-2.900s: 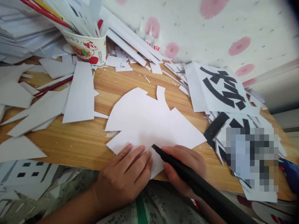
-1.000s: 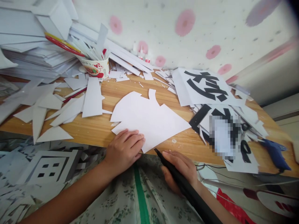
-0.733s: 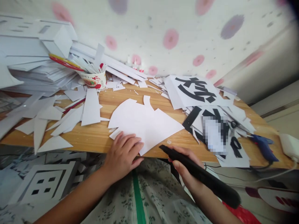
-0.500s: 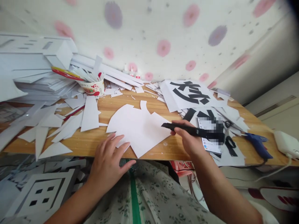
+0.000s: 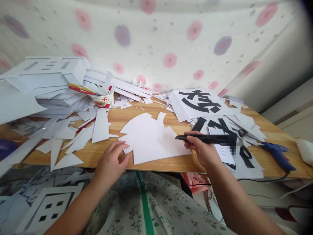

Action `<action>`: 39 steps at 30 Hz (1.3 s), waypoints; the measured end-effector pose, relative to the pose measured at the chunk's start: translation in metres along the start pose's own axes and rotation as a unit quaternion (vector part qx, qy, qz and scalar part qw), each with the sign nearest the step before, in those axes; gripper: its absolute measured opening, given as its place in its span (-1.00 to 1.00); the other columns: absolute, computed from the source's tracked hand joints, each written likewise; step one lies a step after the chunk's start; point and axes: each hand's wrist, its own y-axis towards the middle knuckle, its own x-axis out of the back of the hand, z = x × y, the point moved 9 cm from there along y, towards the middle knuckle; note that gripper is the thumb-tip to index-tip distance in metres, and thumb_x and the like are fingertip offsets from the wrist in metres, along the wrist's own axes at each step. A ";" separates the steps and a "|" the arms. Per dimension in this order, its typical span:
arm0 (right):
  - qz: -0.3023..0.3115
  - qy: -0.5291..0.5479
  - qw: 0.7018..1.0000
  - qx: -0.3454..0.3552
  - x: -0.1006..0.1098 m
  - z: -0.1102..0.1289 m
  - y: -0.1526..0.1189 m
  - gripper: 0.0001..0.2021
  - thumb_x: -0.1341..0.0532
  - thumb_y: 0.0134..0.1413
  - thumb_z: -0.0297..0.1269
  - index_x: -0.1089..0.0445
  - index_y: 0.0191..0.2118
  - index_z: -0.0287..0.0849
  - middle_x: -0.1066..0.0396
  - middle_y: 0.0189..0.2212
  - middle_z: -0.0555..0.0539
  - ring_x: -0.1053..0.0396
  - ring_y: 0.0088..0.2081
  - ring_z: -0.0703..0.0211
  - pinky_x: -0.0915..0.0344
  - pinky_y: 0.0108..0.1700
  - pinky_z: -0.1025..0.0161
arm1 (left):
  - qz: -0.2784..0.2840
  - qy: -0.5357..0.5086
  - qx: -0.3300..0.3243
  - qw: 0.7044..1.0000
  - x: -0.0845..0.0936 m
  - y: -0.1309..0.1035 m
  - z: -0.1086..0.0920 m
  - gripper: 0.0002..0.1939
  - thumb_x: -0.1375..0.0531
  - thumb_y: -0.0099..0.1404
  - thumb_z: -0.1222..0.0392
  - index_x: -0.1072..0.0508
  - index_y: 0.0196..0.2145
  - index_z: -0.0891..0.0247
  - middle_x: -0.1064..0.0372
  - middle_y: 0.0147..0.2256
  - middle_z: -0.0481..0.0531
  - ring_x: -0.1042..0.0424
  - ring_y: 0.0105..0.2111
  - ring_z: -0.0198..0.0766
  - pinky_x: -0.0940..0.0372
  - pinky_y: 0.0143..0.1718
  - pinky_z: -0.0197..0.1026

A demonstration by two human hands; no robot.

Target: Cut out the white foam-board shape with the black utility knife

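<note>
A large white cut-out sheet (image 5: 149,137) with a notched outline lies flat on the wooden table (image 5: 117,119). My left hand (image 5: 111,163) hovers at the table's front edge just left of the sheet, fingers apart, holding nothing. My right hand (image 5: 201,150) grips a long black cutting tool (image 5: 207,138), held level above the sheet's right corner with its tip pointing left.
White offcuts (image 5: 73,137) litter the left side. A paper cup (image 5: 104,99) of strips and pencils stands at the back, beside stacked white boards (image 5: 44,81). Sheets with black characters (image 5: 198,101), scissors (image 5: 242,132) and a blue glue gun (image 5: 278,155) lie at the right.
My right hand lifted the black tool from below the table edge up over the sheet's right corner. My left hand came off the sheet and drew back left. The view rose and pulled away.
</note>
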 end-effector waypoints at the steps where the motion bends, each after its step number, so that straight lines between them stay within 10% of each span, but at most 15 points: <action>1: 0.012 0.003 1.000 -0.013 -0.002 -0.003 -0.012 -0.70 -0.41 -0.20 -0.20 -0.50 -0.29 -0.24 -0.46 -0.56 -0.02 -0.38 -0.54 0.25 -0.28 -0.47 0.30 | -0.004 -0.017 0.011 1.000 -0.001 0.004 0.004 -0.81 -0.13 0.26 0.20 -0.43 -0.16 0.17 -0.41 -0.04 0.10 -0.44 -0.05 -0.09 -0.38 -0.03 -0.01; 10: 0.250 -0.010 0.958 -0.141 -0.059 -0.022 -0.090 -0.69 -0.42 -0.08 -0.13 -0.51 -0.22 -0.18 -0.46 -0.57 -0.01 -0.36 -0.53 0.27 -0.30 -0.45 0.32 | 0.023 -0.038 -0.025 0.999 -0.014 0.038 0.014 -0.75 -0.08 0.25 0.25 -0.46 -0.15 0.24 -0.38 0.07 0.18 -0.40 0.05 -0.07 -0.37 0.04 0.01; 20: 0.309 -0.204 0.910 0.186 -0.168 0.010 -0.004 -0.79 -0.30 -0.01 -0.29 -0.46 -0.18 -0.09 -0.54 -0.28 -0.04 -0.49 -0.24 0.14 -0.42 -0.15 0.13 | 0.046 0.070 -0.117 0.990 -0.016 -0.012 -0.032 -0.54 -0.22 0.28 -0.01 -0.40 0.01 0.38 -0.40 0.03 0.27 -0.32 0.09 0.10 -0.29 0.10 0.14; 27: 0.294 -0.249 0.897 0.217 -0.168 -0.010 -0.004 -0.78 -0.28 0.03 -0.34 -0.45 -0.14 -0.08 -0.57 -0.24 -0.07 -0.53 -0.22 0.11 -0.47 -0.14 0.15 | 0.045 0.113 -0.151 0.981 -0.025 -0.021 -0.027 -0.12 -0.18 0.06 -0.42 -0.37 0.07 0.41 -0.41 0.05 0.32 -0.33 0.10 0.18 -0.29 0.10 0.14; 33: 0.303 -0.242 0.894 0.226 -0.170 -0.010 -0.007 -0.77 -0.29 0.02 -0.38 -0.47 -0.14 -0.08 -0.58 -0.24 -0.05 -0.54 -0.22 0.13 -0.48 -0.14 0.21 | 0.022 0.165 -0.140 0.976 -0.023 -0.021 -0.031 -0.57 -0.17 0.22 0.30 -0.40 0.06 0.38 -0.42 0.06 0.25 -0.37 0.08 0.12 -0.29 0.10 0.09; 39: 0.297 -0.269 0.885 0.237 -0.170 -0.011 -0.009 -0.74 -0.30 0.05 -0.38 -0.47 -0.10 -0.08 -0.58 -0.23 -0.06 -0.54 -0.23 0.16 -0.48 -0.12 0.24 | 0.026 0.140 -0.139 0.980 -0.026 -0.022 -0.031 -0.52 -0.13 0.20 0.27 -0.40 0.08 0.39 -0.41 0.08 0.23 -0.36 0.10 0.09 -0.29 0.12 0.08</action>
